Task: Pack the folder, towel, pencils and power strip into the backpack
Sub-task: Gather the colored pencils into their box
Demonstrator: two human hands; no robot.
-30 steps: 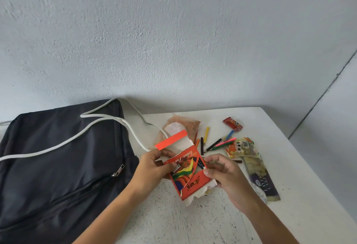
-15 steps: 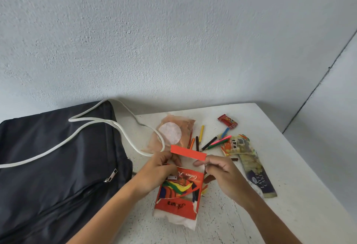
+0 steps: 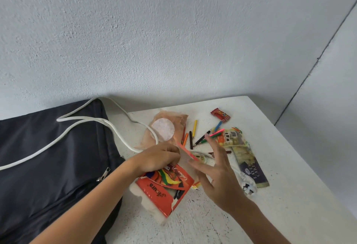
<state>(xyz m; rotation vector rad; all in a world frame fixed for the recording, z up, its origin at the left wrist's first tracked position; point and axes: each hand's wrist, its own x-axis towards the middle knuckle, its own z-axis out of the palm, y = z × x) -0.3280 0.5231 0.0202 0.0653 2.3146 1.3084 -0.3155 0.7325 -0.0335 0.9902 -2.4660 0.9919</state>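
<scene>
My left hand (image 3: 160, 156) pinches top of pencil box (image 3: 164, 187), box on table (image 3: 289, 195) beside backpack (image 3: 48, 156). My right hand (image 3: 218, 178) fingers spread, holds nothing. Loose pencils (image 3: 195, 137) beyond box.

Dark fabric backpack (image 3: 48, 166) is lying left of the white table (image 3: 289, 195). Orange cardboard pencil box (image 3: 164, 187) is sitting at table's front, short coloured pencils (image 3: 195, 135) lying behind it.

Right hand (image 3: 218, 176): released pencil box (image 3: 164, 187) flap, fingers now spread above it. Box: tilted further, flap swung open rightward.
</scene>
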